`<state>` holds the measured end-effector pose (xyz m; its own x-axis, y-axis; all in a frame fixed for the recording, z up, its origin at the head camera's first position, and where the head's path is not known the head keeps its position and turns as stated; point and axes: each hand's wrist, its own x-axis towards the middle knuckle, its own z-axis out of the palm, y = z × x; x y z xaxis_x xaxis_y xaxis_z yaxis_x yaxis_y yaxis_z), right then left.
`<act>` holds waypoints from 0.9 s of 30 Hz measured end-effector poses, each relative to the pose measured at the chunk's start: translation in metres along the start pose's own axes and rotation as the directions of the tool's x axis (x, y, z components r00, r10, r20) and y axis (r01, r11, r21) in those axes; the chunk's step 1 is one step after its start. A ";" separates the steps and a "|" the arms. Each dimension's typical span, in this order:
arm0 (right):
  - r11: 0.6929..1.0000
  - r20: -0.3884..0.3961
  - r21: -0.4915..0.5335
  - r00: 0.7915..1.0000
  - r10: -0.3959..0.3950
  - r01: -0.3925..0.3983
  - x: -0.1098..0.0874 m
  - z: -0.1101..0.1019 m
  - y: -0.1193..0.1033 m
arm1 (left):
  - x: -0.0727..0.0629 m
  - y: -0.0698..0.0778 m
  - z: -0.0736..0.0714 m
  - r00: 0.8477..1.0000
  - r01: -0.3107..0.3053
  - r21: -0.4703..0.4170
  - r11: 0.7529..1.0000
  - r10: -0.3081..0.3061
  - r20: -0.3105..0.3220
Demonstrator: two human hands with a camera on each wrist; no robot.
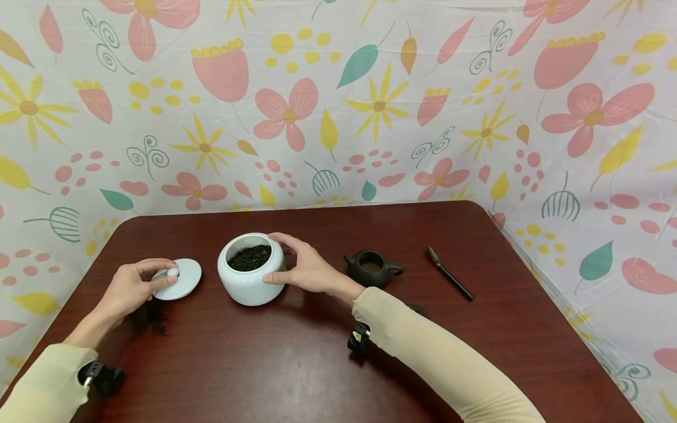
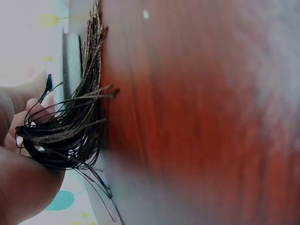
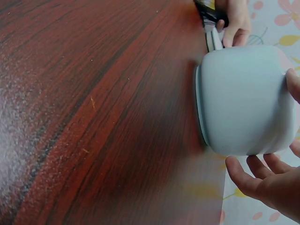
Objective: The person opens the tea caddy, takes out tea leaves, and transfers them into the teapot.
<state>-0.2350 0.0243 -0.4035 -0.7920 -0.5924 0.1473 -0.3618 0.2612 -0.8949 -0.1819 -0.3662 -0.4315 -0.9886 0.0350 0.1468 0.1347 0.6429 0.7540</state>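
Note:
My left hand (image 1: pixel 127 288) pinches the knob of a round white lid (image 1: pixel 186 281) at the left of the table. Whether the lid lies quite flat cannot be made out. Below that hand is a bunch of thin dark strands (image 2: pixel 70 136), like a tassel; what it is fixed to is hidden. A white jar (image 1: pixel 250 289), upright beside the lid, has its mouth uncovered and holds dark loose tea leaves (image 1: pixel 250 258). My right hand (image 1: pixel 307 267) grips the jar's right side, thumb in front and fingers spread behind and around the wall.
Right of the jar stands a small dark teapot (image 1: pixel 370 269) without a lid, liquid inside. A small dark round thing (image 1: pixel 418 309) is partly hidden by my right sleeve. A dark brush (image 1: pixel 449 273) lies farther right. Patterned cloth (image 1: pixel 328 147) hangs behind the brown table (image 1: pixel 296 364).

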 end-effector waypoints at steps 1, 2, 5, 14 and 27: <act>1.000 0.000 0.004 1.000 -0.001 0.001 0.000 0.000 0.000 | 0.000 0.000 -0.001 1.000 0.005 0.006 1.000 -0.005 0.000; 1.000 -0.001 0.006 1.000 -0.003 0.003 0.000 0.000 0.000 | 0.000 0.000 -0.001 1.000 0.007 0.012 1.000 -0.007 0.003; 1.000 -0.001 0.012 1.000 -0.009 0.009 0.001 0.001 0.001 | 0.001 0.001 -0.002 1.000 0.008 0.037 0.999 -0.008 0.005; 1.000 0.003 0.023 1.000 -0.004 0.004 0.000 0.000 0.000 | 0.004 0.002 -0.002 1.000 -0.002 0.068 0.998 0.001 0.010; 1.000 -0.011 0.010 1.000 0.006 -0.006 0.000 0.001 0.000 | 0.003 0.003 -0.004 0.999 0.027 0.086 0.996 -0.030 0.037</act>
<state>-0.2348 0.0234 -0.4038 -0.7997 -0.5823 0.1463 -0.3520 0.2572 -0.9000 -0.1845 -0.3677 -0.4263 -0.9940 0.0441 0.1001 0.1019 0.7072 0.6996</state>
